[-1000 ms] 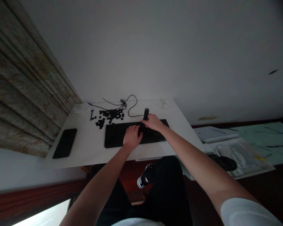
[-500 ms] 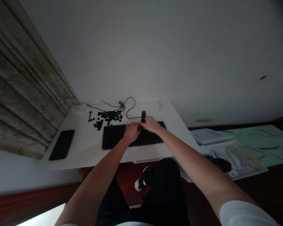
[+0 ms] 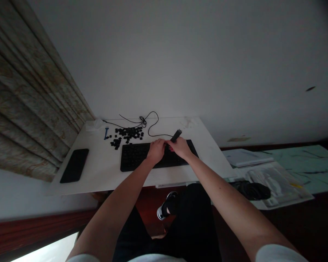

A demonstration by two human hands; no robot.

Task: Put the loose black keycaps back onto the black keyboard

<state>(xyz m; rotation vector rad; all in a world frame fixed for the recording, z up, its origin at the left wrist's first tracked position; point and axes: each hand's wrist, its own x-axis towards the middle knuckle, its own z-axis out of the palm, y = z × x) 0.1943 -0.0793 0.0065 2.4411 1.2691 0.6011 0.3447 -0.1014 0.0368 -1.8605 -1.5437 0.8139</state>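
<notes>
My right hand (image 3: 180, 147) is closed round a black brush-like tool (image 3: 176, 135), its rough end pointing up and tilted right. A bit of red shows under these fingers. My left hand (image 3: 156, 150) has its fingers bent together and meets the right hand's fingertips at the tool's lower end; what it pinches, if anything, is hidden. Both hands are over a black keyboard (image 3: 133, 158), covering its middle. Behind the keyboard's left half lies a pile of loose black keycaps (image 3: 129, 133). Left of them is a small blue tool (image 3: 106, 133).
A black phone (image 3: 74, 165) lies at the white table's (image 3: 104, 171) left side. A thin black cable (image 3: 155, 122) loops along the back, near crumpled clear plastic (image 3: 95, 124). Curtains (image 3: 30, 91) hang at left. Papers (image 3: 247, 158) and a black item (image 3: 253, 191) lie lower right.
The brush-like tool has tipped from upright to leaning right. Both hands have shifted slightly right, staying together over the keyboard. The whole view has moved a little.
</notes>
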